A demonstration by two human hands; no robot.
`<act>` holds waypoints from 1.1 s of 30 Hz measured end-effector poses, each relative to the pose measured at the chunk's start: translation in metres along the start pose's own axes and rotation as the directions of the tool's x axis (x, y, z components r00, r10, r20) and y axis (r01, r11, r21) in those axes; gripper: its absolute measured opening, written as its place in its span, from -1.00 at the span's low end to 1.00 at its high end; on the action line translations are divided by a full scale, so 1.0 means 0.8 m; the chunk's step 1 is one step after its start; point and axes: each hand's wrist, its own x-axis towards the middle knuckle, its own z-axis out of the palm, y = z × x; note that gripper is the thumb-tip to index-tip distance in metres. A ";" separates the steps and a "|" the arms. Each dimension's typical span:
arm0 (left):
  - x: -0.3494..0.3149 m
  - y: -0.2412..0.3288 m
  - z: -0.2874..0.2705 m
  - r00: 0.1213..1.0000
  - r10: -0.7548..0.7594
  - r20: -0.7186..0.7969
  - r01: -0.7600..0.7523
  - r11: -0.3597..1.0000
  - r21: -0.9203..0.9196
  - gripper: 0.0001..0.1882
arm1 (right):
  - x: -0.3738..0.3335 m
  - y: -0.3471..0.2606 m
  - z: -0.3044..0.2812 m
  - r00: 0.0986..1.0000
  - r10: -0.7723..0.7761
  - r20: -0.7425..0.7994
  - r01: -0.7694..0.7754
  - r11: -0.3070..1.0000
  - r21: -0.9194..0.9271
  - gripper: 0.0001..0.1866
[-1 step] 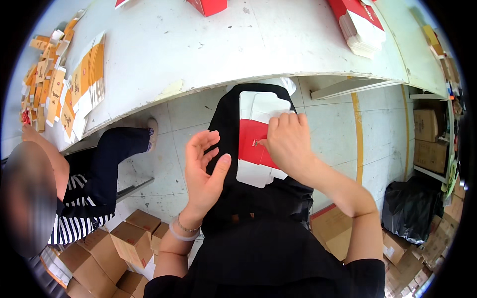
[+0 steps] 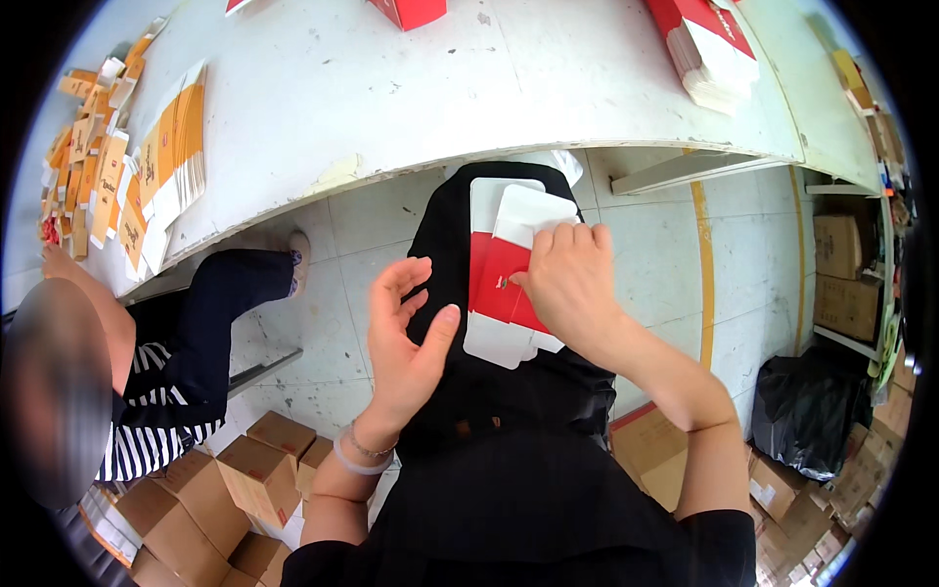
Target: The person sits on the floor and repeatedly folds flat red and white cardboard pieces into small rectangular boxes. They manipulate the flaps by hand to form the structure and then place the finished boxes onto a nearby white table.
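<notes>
Flattened red-and-white cartons [image 2: 501, 269] lie overlapped on my black-clothed lap, white flaps showing at both ends. The uppermost carton sits turned against the one beneath. My right hand [image 2: 572, 284] is closed on the upper carton's right edge, its thumb over the red panel and its fingers curled at the far side, partly hidden. Just left of the cartons, my left hand [image 2: 409, 328] hangs open with fingers apart, touching nothing.
Ahead is a white table [image 2: 411, 108] bearing a stack of red-and-white cartons [image 2: 704, 59], a red box [image 2: 411, 12] and orange cartons [image 2: 176, 147]. Another person [image 2: 186, 362] sits at left. Brown boxes [image 2: 259, 470] and a black bag [image 2: 812, 411] stand on the floor.
The top carton has turned slightly, its far white flap shifting right of the carton below. Both hands have barely moved.
</notes>
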 end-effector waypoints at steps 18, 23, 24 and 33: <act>0.011 0.027 0.016 0.949 0.278 0.151 -0.158 0.828 -0.538 -0.04 | -0.018 -0.036 -0.077 0.730 -0.004 -0.683 0.547 0.603 0.581 -0.63; 0.011 0.015 0.003 0.915 0.252 0.315 -0.075 0.873 -0.481 -0.25 | -0.033 -0.015 -0.077 0.826 -0.161 -0.540 0.499 0.656 0.567 -0.63; 0.013 0.016 -0.001 0.911 0.231 0.343 -0.050 0.885 -0.463 -0.25 | -0.023 -0.021 -0.076 0.762 0.074 -0.643 0.498 0.567 0.656 -0.63; 0.028 0.035 -0.009 0.909 0.331 0.254 -0.363 0.927 0.090 0.02 | -0.008 -0.002 -0.110 0.995 -0.096 0.040 -0.033 0.066 0.997 -0.62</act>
